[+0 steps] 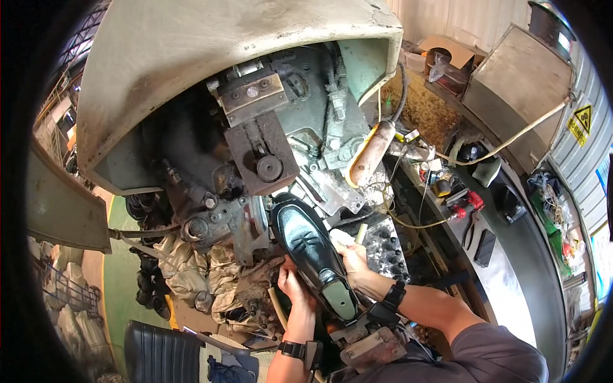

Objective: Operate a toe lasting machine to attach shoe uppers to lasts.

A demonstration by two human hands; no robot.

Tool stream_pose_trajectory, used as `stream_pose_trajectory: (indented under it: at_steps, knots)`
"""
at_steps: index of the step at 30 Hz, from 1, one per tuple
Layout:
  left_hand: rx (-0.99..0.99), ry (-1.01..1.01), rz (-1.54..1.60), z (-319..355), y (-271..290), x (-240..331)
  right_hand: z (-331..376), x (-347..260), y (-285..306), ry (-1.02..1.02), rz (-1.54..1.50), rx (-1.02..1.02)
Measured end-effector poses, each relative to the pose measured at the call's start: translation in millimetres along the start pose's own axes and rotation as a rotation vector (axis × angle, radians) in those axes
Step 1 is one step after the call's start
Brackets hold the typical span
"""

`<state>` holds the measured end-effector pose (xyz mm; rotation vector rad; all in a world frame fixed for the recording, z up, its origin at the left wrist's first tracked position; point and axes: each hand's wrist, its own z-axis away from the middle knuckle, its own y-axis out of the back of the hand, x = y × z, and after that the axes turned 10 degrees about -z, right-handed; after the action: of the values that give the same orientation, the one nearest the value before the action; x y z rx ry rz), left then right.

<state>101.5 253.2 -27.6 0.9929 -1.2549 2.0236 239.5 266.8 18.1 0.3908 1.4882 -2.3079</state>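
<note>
A glossy black lace-up shoe [305,241] lies lengthwise before me, its toe up against the metal parts of a machine [263,159]. At its heel end the greenish top of a shoe last [339,300] with a small hole shows. My left hand [295,285] grips the shoe's left side near the heel, fingers partly hidden beneath it. On the other side my right hand [354,260] holds it, with something white [342,238] at the fingertips and a pale stick [361,233] beside them.
A large cream machine hood [236,25] arches overhead. To the right, a metal bench [511,281] carries pliers [470,231], a black phone [484,247] and a red tool [471,202]. A lamp [372,153] hangs near the machine. A black chair [163,351] stands at the lower left.
</note>
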Motion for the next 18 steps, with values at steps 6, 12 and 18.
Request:
stream_pose_trajectory:
  at_steps: [6,12,18]
  knots:
    - [0.017,-0.087,-0.034,-5,3,-8,-4,-2,4,0.005,0.037,0.024]
    - [0.018,0.025,0.003,2,0,2,7,-6,-6,-0.009,0.072,0.049]
    - [0.044,0.033,-0.067,15,-21,22,6,-7,-4,-0.028,0.031,0.013]
